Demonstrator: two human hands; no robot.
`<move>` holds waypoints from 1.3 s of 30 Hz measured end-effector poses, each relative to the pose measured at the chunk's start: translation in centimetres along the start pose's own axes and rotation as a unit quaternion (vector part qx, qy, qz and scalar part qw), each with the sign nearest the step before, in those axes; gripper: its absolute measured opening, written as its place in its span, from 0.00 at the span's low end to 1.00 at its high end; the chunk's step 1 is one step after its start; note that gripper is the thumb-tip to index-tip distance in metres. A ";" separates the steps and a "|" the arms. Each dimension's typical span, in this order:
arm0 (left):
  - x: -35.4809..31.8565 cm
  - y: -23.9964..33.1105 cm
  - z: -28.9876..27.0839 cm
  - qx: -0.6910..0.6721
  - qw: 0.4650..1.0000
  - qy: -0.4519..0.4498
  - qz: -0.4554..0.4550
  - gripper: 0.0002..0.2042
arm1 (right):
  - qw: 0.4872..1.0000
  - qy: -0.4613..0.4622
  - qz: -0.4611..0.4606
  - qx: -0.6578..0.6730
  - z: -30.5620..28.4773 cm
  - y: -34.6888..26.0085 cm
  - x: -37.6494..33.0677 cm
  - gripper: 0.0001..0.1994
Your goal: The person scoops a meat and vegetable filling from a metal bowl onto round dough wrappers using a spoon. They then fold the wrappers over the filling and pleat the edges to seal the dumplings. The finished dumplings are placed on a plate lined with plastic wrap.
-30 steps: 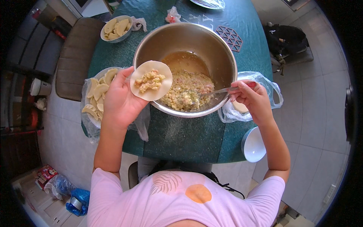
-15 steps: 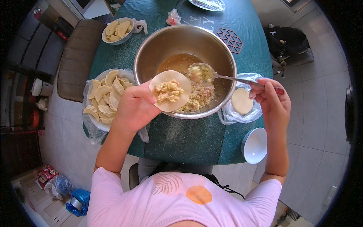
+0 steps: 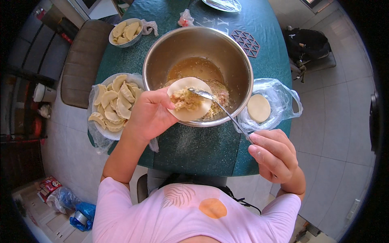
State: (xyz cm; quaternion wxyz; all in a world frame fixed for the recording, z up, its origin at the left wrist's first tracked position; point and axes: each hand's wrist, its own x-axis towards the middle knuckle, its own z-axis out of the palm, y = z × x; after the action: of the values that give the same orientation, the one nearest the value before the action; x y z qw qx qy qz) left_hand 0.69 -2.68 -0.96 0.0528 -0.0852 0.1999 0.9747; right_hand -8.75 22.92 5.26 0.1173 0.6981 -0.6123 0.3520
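Observation:
My left hand (image 3: 152, 113) holds a round dumpling wrapper (image 3: 190, 114) by its left edge, over the near rim of a big steel bowl (image 3: 239, 52). A heap of pale minced filling (image 3: 183, 100) lies on the wrapper. My right hand (image 3: 275, 154) grips the end of a metal spoon (image 3: 227, 112), whose head rests face down on the filling. In the bowl, more minced filling (image 3: 222, 95) sits beside a pool of brownish liquid (image 3: 196, 68). A stack of round wrappers (image 3: 259, 108) lies in a clear plastic bag (image 3: 279, 95) right of the bowl.
Folded dumplings (image 3: 117, 101) fill a plate at the left. A smaller bowl of dumplings (image 3: 129, 42) stands at the far left. A lattice trivet (image 3: 246, 43) and a knotted plastic bag (image 3: 186, 18) lie on the green tablecloth (image 3: 194, 150). A plate (image 3: 223, 4) is at the far edge.
My right hand has come nearer and lower, bringing the spoon from above the bowl onto the wrapper. The filling it carried now looks added to the heap. My left hand shifted slightly right.

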 end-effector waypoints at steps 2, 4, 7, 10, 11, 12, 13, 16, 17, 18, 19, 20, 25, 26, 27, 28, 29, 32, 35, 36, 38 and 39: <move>0.0 0.1 0.0 -0.011 1.000 -0.007 -0.012 0.34 | 1.000 -0.023 0.004 -0.002 0.1 0.0 0.2 0.13; 0.1 0.0 0.1 -0.018 1.000 -0.001 -0.021 0.33 | 1.000 -0.022 0.017 0.002 0.0 -0.1 0.2 0.12; 0.2 0.0 -0.2 -0.023 0.999 -0.011 -0.026 0.33 | 0.999 0.013 0.044 0.018 -0.4 -0.2 -0.1 0.12; 0.3 0.1 -0.2 -0.023 0.999 -0.022 -0.029 0.32 | 0.997 0.034 0.061 0.043 -0.7 -0.3 -0.3 0.12; 0.3 0.1 -0.2 -0.022 0.999 -0.025 -0.031 0.32 | 0.996 0.034 0.063 0.055 -0.8 -0.3 -0.4 0.12; 0.3 0.1 -0.2 -0.020 0.999 -0.024 -0.033 0.31 | 0.995 0.033 0.065 0.068 -0.8 -0.2 -0.4 0.12; 0.3 0.1 -0.2 -0.018 0.999 -0.022 -0.034 0.31 | 0.996 0.021 0.060 0.058 -0.8 -0.2 -0.3 0.12; 0.4 0.0 -0.2 -0.020 0.999 0.007 -0.040 0.29 | 0.997 0.010 0.060 0.043 -0.8 0.0 -0.2 0.12; 0.5 0.0 -0.2 -0.022 0.999 0.021 -0.041 0.28 | 0.996 0.022 0.069 0.048 -0.8 -0.1 -0.2 0.12; 0.6 0.0 -0.1 -0.014 0.999 0.028 -0.040 0.28 | 0.995 0.035 0.077 0.054 -0.9 -0.2 -0.3 0.13; 0.8 0.0 0.1 -0.007 0.999 0.034 -0.040 0.28 | 0.994 0.033 0.074 0.070 -1.0 -0.3 -0.2 0.13; 0.9 0.0 0.3 0.000 0.998 0.043 -0.037 0.28 | 0.993 0.030 0.070 0.087 -1.2 -0.4 -0.1 0.12; 1.1 -0.2 0.7 -0.047 0.996 0.039 -0.063 0.24 | 0.996 -0.018 0.054 0.075 -0.6 -0.1 0.6 0.11; 1.1 -0.2 0.7 -0.043 0.996 0.044 -0.063 0.25 | 0.995 -0.013 0.060 0.074 -0.6 0.0 0.5 0.11; 1.1 -0.2 0.7 -0.045 0.996 0.045 -0.062 0.25 | 0.995 -0.009 0.065 0.074 -0.6 0.0 0.5 0.11; 1.2 -0.3 0.8 -0.046 0.996 0.047 -0.059 0.25 | 0.995 -0.004 0.071 0.074 -0.7 0.0 0.4 0.11; 1.2 -0.3 0.8 -0.048 0.996 0.048 -0.058 0.25 | 0.993 0.010 0.086 0.085 -0.8 -0.2 0.3 0.11; 1.2 -0.1 0.7 -0.026 0.997 0.061 -0.046 0.29 | 0.987 0.042 0.132 0.077 -1.5 -0.5 -0.1 0.11; 0.5 1.1 0.0 -0.058 0.993 0.099 0.017 0.28 | 0.982 0.038 0.183 0.019 -1.4 0.3 -0.2 0.13; 0.2 1.5 -0.2 -0.048 0.994 0.097 0.034 0.27 | 0.985 0.001 0.170 0.016 -1.0 1.0 -0.3 0.14; -0.7 2.5 -0.6 -0.029 0.993 0.094 0.071 0.26 | 0.987 -0.073 0.144 0.010 0.4 2.5 -0.8 0.15; -1.0 2.8 -0.5 -0.028 0.992 0.093 0.078 0.26 | 0.987 -0.094 0.131 0.013 1.3 3.1 -1.1 0.16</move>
State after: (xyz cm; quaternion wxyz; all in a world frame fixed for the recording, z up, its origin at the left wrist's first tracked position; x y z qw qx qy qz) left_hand 1.39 -5.49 -0.17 -0.0445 -0.1612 0.1822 0.9689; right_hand -11.17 22.32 2.82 0.0024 0.6433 -0.7021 0.3051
